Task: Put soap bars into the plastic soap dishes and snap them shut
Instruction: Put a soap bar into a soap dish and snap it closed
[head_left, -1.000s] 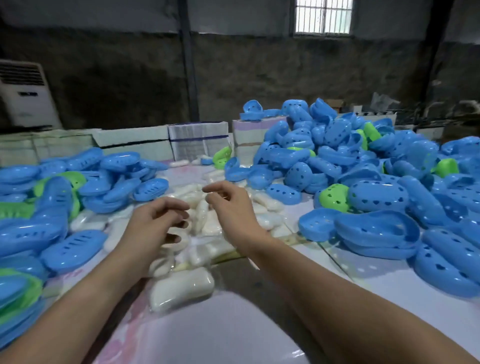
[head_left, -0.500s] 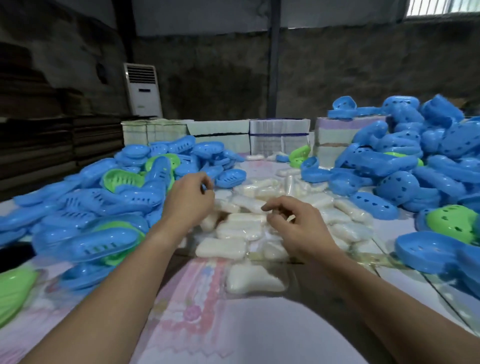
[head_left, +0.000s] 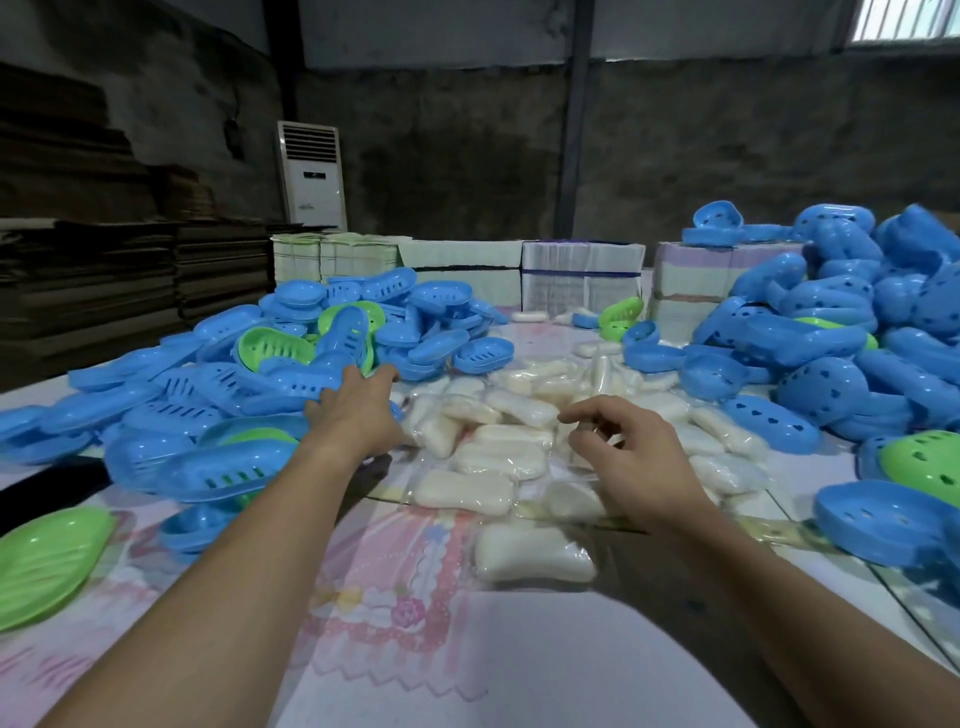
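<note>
While both bare forearms stretch out over the worktop (head_left: 545, 660), the left hand (head_left: 358, 410) reaches to the near edge of the left dish pile (head_left: 291, 353), its fingers extended and touching a blue dish (head_left: 306, 382); whether that grip has closed on the dish I cannot tell, since the fingertips are partly hidden among the plastic. The right hand (head_left: 631, 460) hovers over the soap bars (head_left: 519, 415) with a loose, half-curled grip that holds nothing, its index finger pointing left above the heap. These white bars, each in a clear wrapper, lie in a pile at the middle of the worktop, between the two dish piles; one bar (head_left: 532, 553) sits apart at the near edge of the heap, just left of the right forearm. On the left, slotted blue dishes are stacked with a few green ones mixed in, and a green dish (head_left: 49, 561) lies alone at the near left. On the right rises a taller dish pile (head_left: 831, 338) of blue pieces with round holes, with a green one (head_left: 930, 462) near the right edge. A pink patterned cloth (head_left: 395, 587) shows under a clear sheet on the worktop. At the far side stand bundled paper stacks (head_left: 582, 280), and behind them a white air conditioner (head_left: 311, 174) against a dark wall.
</note>
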